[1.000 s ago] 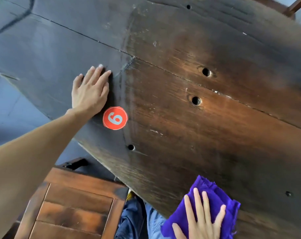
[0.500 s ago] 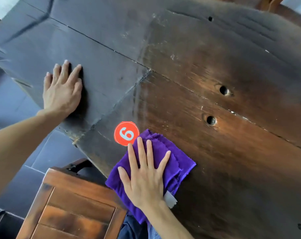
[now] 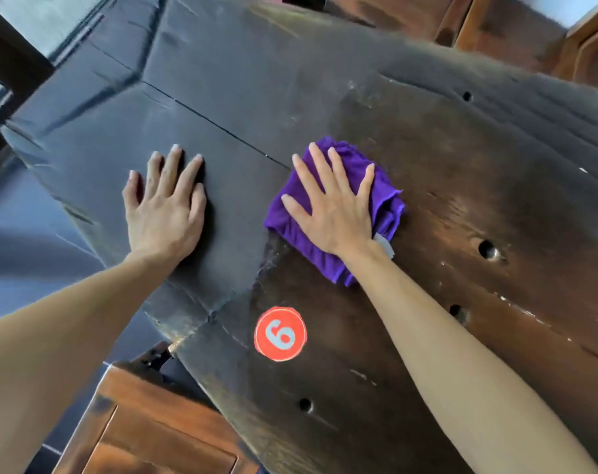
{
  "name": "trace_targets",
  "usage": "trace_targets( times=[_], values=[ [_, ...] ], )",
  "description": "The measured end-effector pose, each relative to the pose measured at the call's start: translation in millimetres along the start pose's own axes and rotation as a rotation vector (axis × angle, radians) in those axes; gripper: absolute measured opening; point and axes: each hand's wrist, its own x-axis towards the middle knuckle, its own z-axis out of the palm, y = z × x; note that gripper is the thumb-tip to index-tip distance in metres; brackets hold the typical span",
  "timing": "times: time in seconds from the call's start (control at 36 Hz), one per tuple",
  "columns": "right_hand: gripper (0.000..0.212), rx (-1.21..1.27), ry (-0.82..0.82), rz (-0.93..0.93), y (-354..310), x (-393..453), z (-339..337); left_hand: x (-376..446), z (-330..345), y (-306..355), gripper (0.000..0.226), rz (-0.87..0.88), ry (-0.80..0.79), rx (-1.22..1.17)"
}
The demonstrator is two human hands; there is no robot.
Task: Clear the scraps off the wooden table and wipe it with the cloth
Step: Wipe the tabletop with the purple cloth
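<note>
Pressing the bunched purple cloth [image 3: 328, 206] flat under spread fingers, the right hand [image 3: 332, 206] works mid-table, beyond the red number sticker [image 3: 280, 333]. Even pressure and overlapping strokes along the grain would serve best. The left hand [image 3: 164, 210] braces, fingers extended, holding nothing. The dark wooden table [image 3: 462, 200] shows pale flecks; wooden chairs [image 3: 147, 436] stand around.

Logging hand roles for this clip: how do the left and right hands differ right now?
The left hand lies on bare dark wood of the table; the right hand presses the purple cloth. The left hand's fingers are close together, the right hand's spread. Both lie flat, palm down.
</note>
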Motion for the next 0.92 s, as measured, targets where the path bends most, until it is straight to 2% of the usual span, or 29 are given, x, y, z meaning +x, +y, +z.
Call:
trace_targets(
  times=[0.31,0.61,0.83,0.92],
  values=[
    [0.07,-0.048,-0.062,-0.03,90,138,-36,-2,-6,3,0.053,-0.023,-0.012,0.019],
    [0.072,0.02,0.013,0.281,148,240,-63,0,-4,3,0.055,-0.018,0.015,0.052],
    [0.07,0.003,0.079,0.404,137,251,-61,2,2,1,0.056,0.011,0.031,0.097],
    [0.075,-0.002,0.099,0.502,120,248,-54,2,1,1,0.056,0.014,0.039,0.107]
  ],
)
